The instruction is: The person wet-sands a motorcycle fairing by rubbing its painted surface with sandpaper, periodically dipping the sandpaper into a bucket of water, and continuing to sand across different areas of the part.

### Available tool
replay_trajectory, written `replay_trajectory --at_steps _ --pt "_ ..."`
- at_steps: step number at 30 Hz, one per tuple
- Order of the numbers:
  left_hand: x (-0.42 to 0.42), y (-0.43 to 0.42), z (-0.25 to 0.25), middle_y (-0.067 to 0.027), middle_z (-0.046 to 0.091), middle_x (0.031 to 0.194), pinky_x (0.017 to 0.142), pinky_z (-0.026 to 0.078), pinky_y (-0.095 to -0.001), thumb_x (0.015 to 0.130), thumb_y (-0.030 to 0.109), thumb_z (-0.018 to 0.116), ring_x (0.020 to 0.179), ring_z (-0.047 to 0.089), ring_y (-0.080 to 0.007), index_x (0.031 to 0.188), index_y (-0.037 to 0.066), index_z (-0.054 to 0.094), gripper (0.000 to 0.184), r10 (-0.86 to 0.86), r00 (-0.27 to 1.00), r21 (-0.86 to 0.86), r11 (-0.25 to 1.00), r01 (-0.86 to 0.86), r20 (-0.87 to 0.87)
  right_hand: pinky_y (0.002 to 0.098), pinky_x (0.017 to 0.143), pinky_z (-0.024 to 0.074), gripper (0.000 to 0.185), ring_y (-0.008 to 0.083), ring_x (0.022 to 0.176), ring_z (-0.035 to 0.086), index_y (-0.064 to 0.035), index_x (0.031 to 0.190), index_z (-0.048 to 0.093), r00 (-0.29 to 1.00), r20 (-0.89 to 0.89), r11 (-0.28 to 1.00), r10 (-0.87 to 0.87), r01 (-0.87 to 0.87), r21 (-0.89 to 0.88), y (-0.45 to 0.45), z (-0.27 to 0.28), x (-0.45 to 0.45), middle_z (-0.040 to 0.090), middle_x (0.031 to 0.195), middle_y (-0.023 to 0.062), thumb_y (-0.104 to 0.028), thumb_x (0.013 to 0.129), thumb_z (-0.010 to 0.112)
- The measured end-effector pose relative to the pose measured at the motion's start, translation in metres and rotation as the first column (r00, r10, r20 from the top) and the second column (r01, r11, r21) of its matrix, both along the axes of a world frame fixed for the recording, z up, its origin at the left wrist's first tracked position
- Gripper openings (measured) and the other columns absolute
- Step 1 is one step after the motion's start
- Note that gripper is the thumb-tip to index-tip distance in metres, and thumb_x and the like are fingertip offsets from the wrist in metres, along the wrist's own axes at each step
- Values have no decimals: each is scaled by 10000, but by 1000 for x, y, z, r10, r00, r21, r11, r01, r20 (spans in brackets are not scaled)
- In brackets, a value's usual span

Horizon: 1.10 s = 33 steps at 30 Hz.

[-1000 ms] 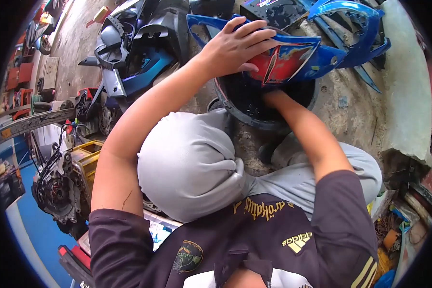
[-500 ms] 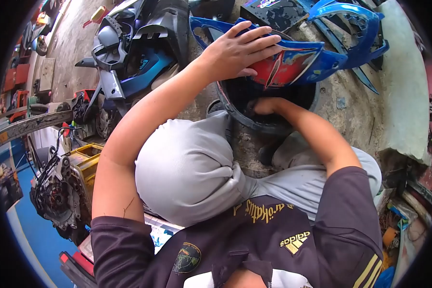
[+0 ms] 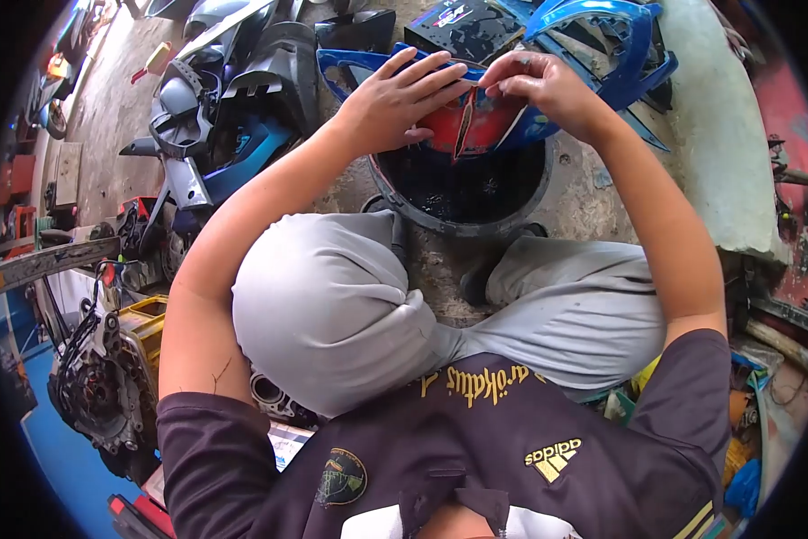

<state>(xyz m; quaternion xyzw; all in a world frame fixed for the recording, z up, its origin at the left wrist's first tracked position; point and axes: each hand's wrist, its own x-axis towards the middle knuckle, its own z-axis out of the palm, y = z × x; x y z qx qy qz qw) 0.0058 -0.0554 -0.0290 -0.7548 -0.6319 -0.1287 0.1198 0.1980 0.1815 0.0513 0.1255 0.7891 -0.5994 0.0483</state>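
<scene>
A blue fairing panel with a worn red area lies across the far side of a black tub that holds dark liquid. My left hand rests on the panel's left part, its fingers stretched out and spread. On the panel's upper edge, right beside those fingertips, is my right hand, with thumb and fingers bent together. Whatever it may hold is hidden or too small to make out. A dark split runs down the red area.
Dark and teal fairings lie on the left, a black box and blue parts beyond the tub. An engine stands by a yellow crate at lower left. A pale slab lies right.
My right hand has come up out of the tub onto the panel's upper edge. My left hand stays spread on the panel. The whole view has shifted, with the tub now further left.
</scene>
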Motion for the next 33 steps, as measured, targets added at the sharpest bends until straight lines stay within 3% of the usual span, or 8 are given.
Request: replay_trajectory --at_steps 4,11,12,16,23,28,29,33 --pt "3 0 7 -39 400 1796 1376 247 -594 764 450 953 1681 334 -295 1753 237 386 1159 30 1000 -53 998 -30 -5 329 975 599 172 146 1030 751 -42 1212 779 983 -66 984 -174 171 -49 -5 -14 4 801 1127 64 -114 1062 739" --pt "-4 21 5 -59 452 1761 1374 229 -619 820 593 878 1667 360 -316 1699 216 484 1034 25 995 103 994 -35 92 357 786 607 304 169 809 757 -30 1183 720 999 25 874 -37 20 485 7 33 0 806 972 117 -203 970 850" --pt "-8 24 7 -61 458 1756 1373 226 -621 828 605 867 1664 365 -319 1689 214 500 1015 30 996 101 994 -38 83 304 634 483 270 88 696 614 -57 1089 626 996 31 888 -83 59 457 4 38 6 753 867 53 -155 972 849" --pt "-17 27 5 -52 494 1735 1369 237 -618 831 619 861 1652 392 -307 1652 205 553 970 18 991 120 992 -35 135 296 607 483 296 92 675 626 -72 1040 606 987 29 897 -160 133 421 33 15 18 728 833 37 -154 949 875" --pt "-14 48 10 -68 698 1542 1346 282 -623 814 448 932 1545 554 -332 1382 166 786 651 59 936 223 964 -144 346 311 578 545 326 109 672 711 -45 1000 627 728 -208 701 -653 685 198 57 -56 14 753 838 65 -206 953 907" --pt "-21 64 11 -72 710 1529 1347 276 -634 793 405 954 1543 560 -333 1373 161 788 651 94 913 227 954 -197 397 312 603 547 229 116 714 709 -40 1153 713 755 -230 722 -614 655 222 40 -40 3 775 851 75 -152 1001 843" --pt "-21 66 11 -71 711 1529 1347 276 -636 789 402 957 1543 561 -332 1370 160 789 650 104 910 223 953 -207 401 341 660 565 223 171 742 742 -39 1135 721 766 -342 671 -545 642 371 33 -36 3 791 884 105 -146 986 847" --pt "-17 71 14 -80 740 1472 1340 278 -654 780 367 956 1495 599 -351 1283 153 802 568 132 892 219 944 -246 433 397 746 591 190 290 814 776 -61 1087 753 727 -548 641 -415 661 391 35 -49 -1 790 977 136 -169 971 858"
